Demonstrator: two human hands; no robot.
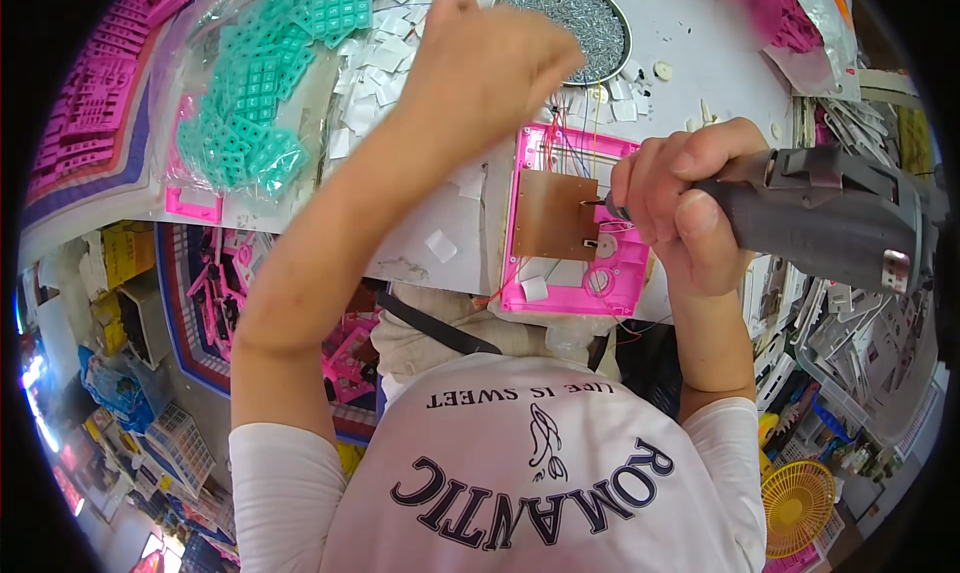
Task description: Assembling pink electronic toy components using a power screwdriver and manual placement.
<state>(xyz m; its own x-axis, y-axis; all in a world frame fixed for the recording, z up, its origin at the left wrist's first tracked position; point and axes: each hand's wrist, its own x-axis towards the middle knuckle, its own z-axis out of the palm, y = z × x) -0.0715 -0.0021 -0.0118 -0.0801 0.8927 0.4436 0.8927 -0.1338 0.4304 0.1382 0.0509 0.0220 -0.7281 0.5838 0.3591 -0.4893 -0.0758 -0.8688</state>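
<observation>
My right hand [690, 188] is wrapped round a dark grey electric screwdriver [815, 213], held almost level. Its bit meets the right part of a brown circuit board [550, 213], which lies inside a bright pink plastic housing [625, 288]. Thin coloured wires [572, 148] run from the housing's far side, and a red one loops at its near end. Over the near left rim of a round metal dish of small screws [575, 18], my left hand [490, 68] is raised with its fingers curled together. Whatever those fingers may hold is hidden and slightly blurred.
Left of the dish lie many small white pieces [375, 73] and a clear bag of teal keypads [265, 83]. Pink parts [95, 93] fill a container at far left. A bag of magenta parts [780, 18] sits at far right, above a bin of grey-white parts [860, 343].
</observation>
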